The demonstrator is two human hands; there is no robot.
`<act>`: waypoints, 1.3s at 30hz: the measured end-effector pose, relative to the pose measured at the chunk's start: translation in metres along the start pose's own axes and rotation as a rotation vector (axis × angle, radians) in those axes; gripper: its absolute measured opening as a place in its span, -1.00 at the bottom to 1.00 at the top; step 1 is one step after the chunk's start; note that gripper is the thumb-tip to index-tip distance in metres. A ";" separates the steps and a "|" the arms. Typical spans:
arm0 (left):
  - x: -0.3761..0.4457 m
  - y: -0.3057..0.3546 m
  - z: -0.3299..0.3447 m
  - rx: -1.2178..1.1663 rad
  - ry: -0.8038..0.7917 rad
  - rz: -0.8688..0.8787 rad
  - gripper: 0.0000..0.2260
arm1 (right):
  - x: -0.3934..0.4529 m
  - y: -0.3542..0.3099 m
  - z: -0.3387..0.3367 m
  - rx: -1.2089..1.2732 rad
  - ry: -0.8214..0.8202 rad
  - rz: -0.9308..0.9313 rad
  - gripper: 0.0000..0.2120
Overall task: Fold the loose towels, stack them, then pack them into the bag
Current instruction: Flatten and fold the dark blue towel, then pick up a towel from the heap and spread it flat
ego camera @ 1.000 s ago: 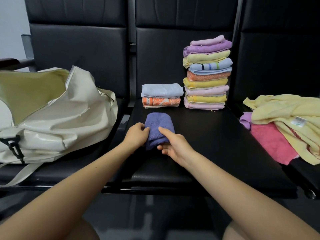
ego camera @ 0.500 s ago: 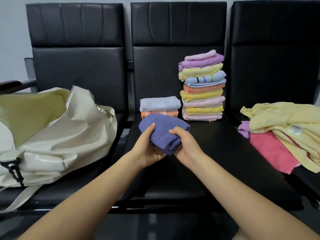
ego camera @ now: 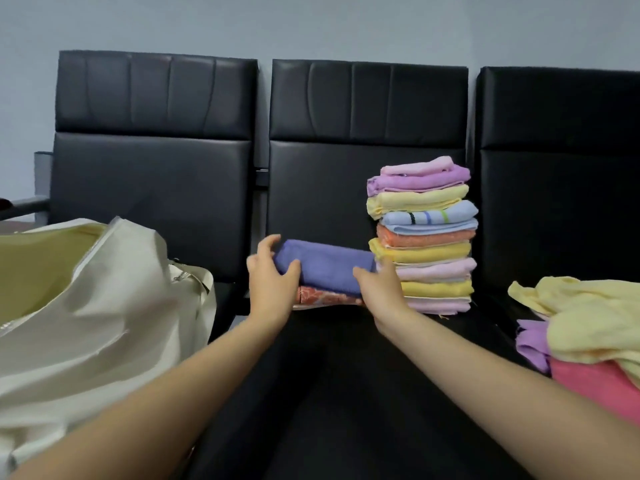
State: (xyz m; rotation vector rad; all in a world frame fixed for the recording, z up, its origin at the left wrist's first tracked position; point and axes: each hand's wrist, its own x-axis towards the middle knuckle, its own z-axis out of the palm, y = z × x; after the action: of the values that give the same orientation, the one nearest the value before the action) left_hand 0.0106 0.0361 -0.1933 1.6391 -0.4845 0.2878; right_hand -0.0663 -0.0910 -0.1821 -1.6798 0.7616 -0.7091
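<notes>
On the middle seat (ego camera: 346,393) of a row of black padded chairs, smooth and slightly glossy, a folded purple towel (ego camera: 325,265) of soft, napped cloth lies as a thick rectangle on top of a short pile (ego camera: 325,299), whose orange patterned towel shows underneath. Both hands hold it by the ends: the left hand (ego camera: 272,285) grips the left end with its thumb on the front face and its fingers curled over the top edge, and the right hand (ego camera: 381,289) clasps the right end, thumb on the front. Just beside that hand stands a tall stack (ego camera: 426,237) of folded towels in pink, lilac, yellow, striped blue and orange, touching or nearly touching the purple one. To the left, a cream bag (ego camera: 104,306) of stiff, creased, faintly shiny fabric gapes open, showing a pale yellow lining; its contents cannot be made out. On the right seat lie loose towels (ego camera: 588,327), crumpled: yellow over lilac and bright pink.
</notes>
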 end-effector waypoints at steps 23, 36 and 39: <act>-0.017 0.026 0.037 0.811 -0.439 0.147 -0.53 | -0.011 0.086 -0.076 -0.214 0.020 -0.234 -0.77; -0.183 0.075 0.181 0.115 -0.903 -0.243 -0.84 | -0.027 0.077 -0.363 -0.830 0.661 -0.147 -0.66; -0.202 0.069 0.216 0.029 -0.847 -0.200 -0.83 | -0.003 0.079 -0.384 -0.780 0.605 0.040 -0.46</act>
State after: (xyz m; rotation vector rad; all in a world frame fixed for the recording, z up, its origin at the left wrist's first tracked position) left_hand -0.2191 -0.1532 -0.2532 1.7770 -0.9356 -0.5811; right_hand -0.3775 -0.3292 -0.1765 -2.1421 1.6515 -0.9847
